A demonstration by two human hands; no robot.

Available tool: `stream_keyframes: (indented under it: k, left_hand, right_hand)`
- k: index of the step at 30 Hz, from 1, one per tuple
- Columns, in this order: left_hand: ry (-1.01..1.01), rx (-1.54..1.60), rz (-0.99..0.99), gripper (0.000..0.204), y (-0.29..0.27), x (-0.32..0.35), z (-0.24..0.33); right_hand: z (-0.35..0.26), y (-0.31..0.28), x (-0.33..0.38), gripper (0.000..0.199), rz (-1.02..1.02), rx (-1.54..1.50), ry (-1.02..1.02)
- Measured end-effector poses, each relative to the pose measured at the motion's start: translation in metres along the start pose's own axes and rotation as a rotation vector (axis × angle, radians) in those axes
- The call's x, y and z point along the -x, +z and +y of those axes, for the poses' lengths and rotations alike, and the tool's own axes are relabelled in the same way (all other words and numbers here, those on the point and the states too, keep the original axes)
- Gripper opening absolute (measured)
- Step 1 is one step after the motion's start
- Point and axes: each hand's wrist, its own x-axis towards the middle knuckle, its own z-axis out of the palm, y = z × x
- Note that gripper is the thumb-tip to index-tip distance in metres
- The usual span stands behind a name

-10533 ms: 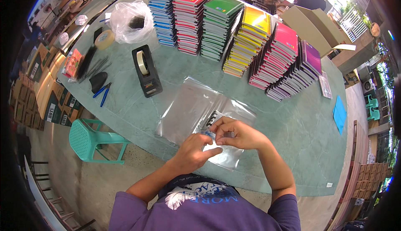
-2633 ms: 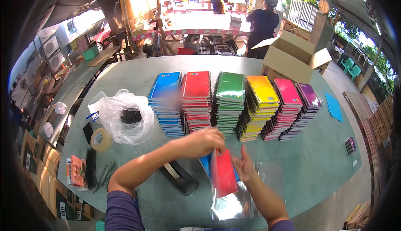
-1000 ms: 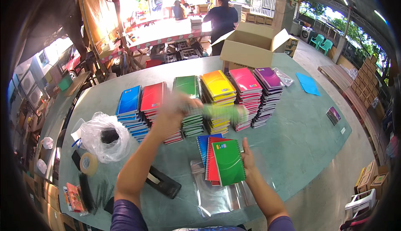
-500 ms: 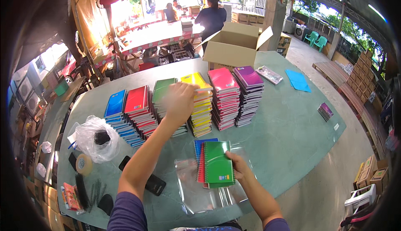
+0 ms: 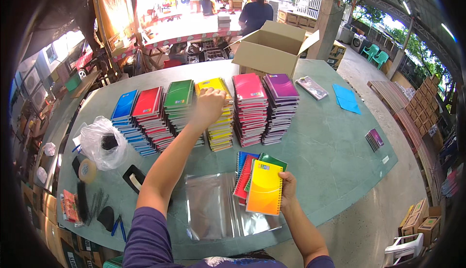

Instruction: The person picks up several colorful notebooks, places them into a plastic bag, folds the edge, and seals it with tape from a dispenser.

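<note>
In my right hand (image 5: 288,186) is a fan of spiral notebooks: a yellow notebook (image 5: 264,190) on top, with a green notebook (image 5: 277,161), a red notebook (image 5: 243,177) and a blue notebook (image 5: 241,160) partly showing behind it. Flat clear plastic sleeves (image 5: 208,210) lie below and left of them. My left hand (image 5: 211,107) reaches over the yellow notebook stack (image 5: 221,134), fingers bent and largely hidden. Beside that stack stand blue (image 5: 125,104), red (image 5: 147,103) and green notebook stacks (image 5: 179,93) on the left, pink (image 5: 249,86) and purple notebook stacks (image 5: 281,86) on the right.
An opened cardboard box (image 5: 262,59) stands behind the stacks. Leftward lie a plastic bag (image 5: 92,144), a tape roll (image 5: 87,171), binding coils (image 5: 97,202) and blue pliers (image 5: 118,227). Toward the right are a blue sheet (image 5: 346,98) and a small purple stack (image 5: 374,140). People are in the background.
A yellow notebook now tops the fan in my right hand, where the green one was uppermost. My left hand is still over the yellow stack. The view has shifted slightly.
</note>
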Motion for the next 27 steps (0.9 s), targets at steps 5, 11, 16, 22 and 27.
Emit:
stream_keyframes:
  k: [5, 11, 16, 22, 27]
  left_hand:
    - [-0.192, 0.43, 0.481, 0.02, -0.034, -0.002, 0.019]
    - [0.287, 1.278, -0.037, 0.025, -0.043, 0.045, 0.099]
    - [0.504, 0.368, -0.215, 0.039, -0.024, 0.004, 0.124]
    - [0.025, 0.213, 0.179, 0.032, 0.009, -0.036, 0.057]
    - [-0.142, 1.319, 0.037, 0.02, -0.052, -0.014, 0.113]
  right_hand:
    - [-0.034, -0.012, 0.002, 0.046, 0.115, 0.12, 0.024]
    - [-0.065, -0.011, -0.005, 0.05, 0.0, 0.107, 0.106]
    - [-0.076, -0.026, -0.002, 0.057, 0.077, 0.29, 0.286]
    - [-0.085, -0.026, -0.031, 0.055, -0.001, 0.265, 0.301]
    - [-0.098, -0.032, -0.03, 0.08, 0.024, 0.075, 0.329]
